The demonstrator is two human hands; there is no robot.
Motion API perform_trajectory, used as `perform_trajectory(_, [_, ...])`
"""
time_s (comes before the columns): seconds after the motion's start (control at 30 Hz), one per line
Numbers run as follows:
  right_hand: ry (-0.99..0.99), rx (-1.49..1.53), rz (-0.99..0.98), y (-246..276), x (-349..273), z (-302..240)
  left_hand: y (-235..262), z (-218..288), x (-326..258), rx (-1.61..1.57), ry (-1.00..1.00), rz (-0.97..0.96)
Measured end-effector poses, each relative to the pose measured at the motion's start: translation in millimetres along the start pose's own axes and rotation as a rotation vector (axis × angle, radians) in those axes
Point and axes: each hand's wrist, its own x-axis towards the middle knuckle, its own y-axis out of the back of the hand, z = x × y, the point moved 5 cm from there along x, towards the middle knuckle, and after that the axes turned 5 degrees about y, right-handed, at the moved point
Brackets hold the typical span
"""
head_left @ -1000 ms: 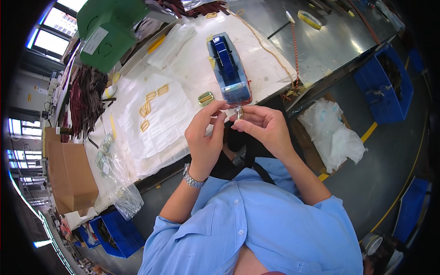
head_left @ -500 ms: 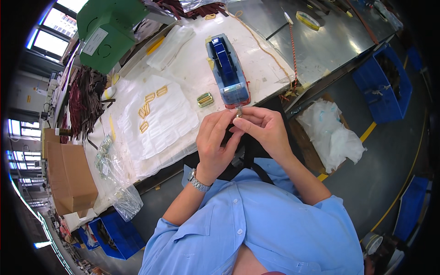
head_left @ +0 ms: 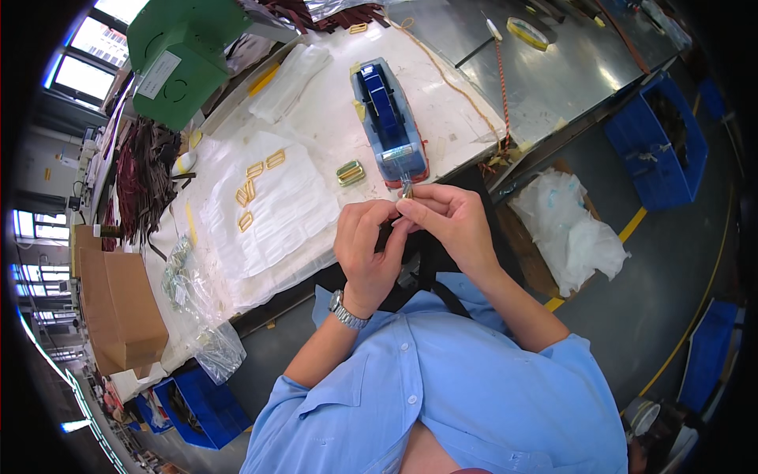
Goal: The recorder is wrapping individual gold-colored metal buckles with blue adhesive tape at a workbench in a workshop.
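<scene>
Head cam: I had a blue tape dispenser [head_left: 387, 118] dead ahead of the hands, blocking the way fwd at the near edge of the white tabletop [head_left: 316, 107]. Just left of it lay a green-and-gold buckle [head_left: 350, 173]; farther left, a few gold buckles [head_left: 246, 191] sat on a white sheet [head_left: 276, 229]. A green machine [head_left: 178, 87] took up the upper left, w/ dark strips [head_left: 146, 166] below it. Nearer the left rim I saw a cardboard box [head_left: 118, 308] & a clear plastic bag [head_left: 217, 347]. Off to the right, below the table, was a heap of white plastic [head_left: 568, 225].

The small metal piece [head_left: 407, 192] was btwn the hands, right by the dispenser's near end. R hand [head_left: 456, 225] pinched it w/ thumb & fingers. L hand [head_left: 367, 249] was half curled, fingertips just beside R hand's; I couldn't tell if it gripped the piece too. The piece's visible end pointed fwd at the dispenser; long axis prob. ran approx. fore-aft, tho fingers hid most of it.
</scene>
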Motion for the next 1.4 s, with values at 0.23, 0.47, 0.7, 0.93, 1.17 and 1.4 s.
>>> perform_trajectory(0.23, [-0.088, -0.009, -0.012, 4, 6, 7, -6, 2, 14, 0.018, -0.026, -0.048])
perform_trajectory(0.47, [0.116, -0.236, -0.023, 13, 15, -7, -5, -3, 35, -0.027, 0.139, -0.129])
perform_trajectory(0.7, [0.113, -0.18, -0.123, 12, 21, -8, -4, -5, 41, -0.099, 0.296, -0.184])
perform_trajectory(0.93, [0.191, -0.265, -0.031, 11, 22, -9, -7, -10, 40, -0.198, 0.467, -0.182])
perform_trajectory(1.17, [0.191, -0.187, 0.001, 11, 20, -3, -9, -14, 31, -0.218, 0.513, -0.15])
perform_trajectory(1.4, [0.153, -0.221, 0.12, 10, 9, 0, -17, -27, 30, -0.392, 0.694, -0.238])
